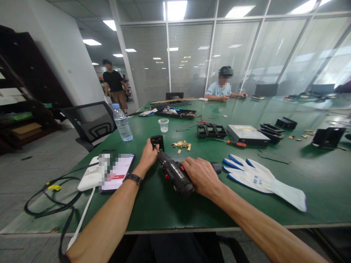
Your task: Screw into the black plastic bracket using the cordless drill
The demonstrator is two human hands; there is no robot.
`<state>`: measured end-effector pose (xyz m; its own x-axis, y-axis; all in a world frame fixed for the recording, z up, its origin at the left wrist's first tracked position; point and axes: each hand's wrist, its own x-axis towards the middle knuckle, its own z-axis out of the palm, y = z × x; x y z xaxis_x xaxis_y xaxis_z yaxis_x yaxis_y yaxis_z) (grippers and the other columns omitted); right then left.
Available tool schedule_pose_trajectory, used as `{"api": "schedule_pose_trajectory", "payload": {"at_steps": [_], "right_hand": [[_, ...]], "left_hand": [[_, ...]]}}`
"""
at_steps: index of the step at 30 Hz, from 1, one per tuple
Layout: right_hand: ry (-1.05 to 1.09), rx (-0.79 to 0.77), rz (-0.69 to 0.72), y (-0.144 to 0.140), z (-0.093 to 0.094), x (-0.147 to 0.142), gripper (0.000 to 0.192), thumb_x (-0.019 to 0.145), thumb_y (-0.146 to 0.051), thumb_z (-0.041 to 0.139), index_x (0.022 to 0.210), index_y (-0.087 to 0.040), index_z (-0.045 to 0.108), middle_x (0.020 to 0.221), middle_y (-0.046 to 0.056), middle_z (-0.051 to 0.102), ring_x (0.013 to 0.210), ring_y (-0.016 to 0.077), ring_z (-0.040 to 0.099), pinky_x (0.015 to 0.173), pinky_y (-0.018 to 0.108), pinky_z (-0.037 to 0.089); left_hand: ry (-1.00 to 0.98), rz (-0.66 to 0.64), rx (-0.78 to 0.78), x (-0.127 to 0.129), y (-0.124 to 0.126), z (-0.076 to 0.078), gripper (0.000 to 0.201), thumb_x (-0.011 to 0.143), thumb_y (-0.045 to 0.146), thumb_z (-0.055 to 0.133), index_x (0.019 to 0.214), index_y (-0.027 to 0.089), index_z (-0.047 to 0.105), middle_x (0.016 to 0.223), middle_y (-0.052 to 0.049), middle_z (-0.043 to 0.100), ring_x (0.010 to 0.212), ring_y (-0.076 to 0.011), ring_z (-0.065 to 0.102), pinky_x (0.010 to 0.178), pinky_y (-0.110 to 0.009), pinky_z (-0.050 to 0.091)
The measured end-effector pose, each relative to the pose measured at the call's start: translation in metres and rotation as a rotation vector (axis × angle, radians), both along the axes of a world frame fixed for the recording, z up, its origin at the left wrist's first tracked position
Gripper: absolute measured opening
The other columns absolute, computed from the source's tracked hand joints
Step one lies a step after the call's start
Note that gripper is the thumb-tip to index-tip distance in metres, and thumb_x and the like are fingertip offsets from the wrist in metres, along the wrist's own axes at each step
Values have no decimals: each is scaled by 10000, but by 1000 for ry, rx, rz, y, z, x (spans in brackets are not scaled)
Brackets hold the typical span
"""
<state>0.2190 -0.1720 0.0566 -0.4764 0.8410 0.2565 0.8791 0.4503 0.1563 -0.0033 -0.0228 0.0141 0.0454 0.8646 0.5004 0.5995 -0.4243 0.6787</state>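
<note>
My right hand [202, 174] is wrapped round the handle of a black cordless drill [177, 175], which lies on its side and points away to the left. Its tip reaches a small black plastic part [157, 141], held upright on the table by my left hand [149, 155]. Where tip and part meet is too small to make out. Just right of the part lies a loose pile of small brass-coloured pieces [182, 145]. A white glove with blue edges [253, 175] rests to the right of my right hand.
At left are a water bottle [122, 122], a phone [117, 173], a white box [91, 173] and cables. Further off stand a plastic cup [163, 125], black trays [211, 131], an orange screwdriver [237, 143] and a silver box [248, 134]. A person [221, 87] sits across the table.
</note>
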Motion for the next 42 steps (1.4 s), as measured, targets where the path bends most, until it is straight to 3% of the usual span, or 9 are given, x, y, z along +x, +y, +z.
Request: {"api": "schedule_pose_trajectory", "payload": {"at_steps": [42], "right_hand": [[-16, -60, -29, -3, 8, -1, 289, 804, -246, 617, 1076, -197, 532, 1030, 91, 611, 864, 239, 592, 722, 327, 376]], "left_hand": [[-54, -10, -1, 0, -2, 1, 309, 873, 334, 491, 1131, 164, 499, 1046, -103, 623, 969, -242, 592, 892, -398, 454]]}}
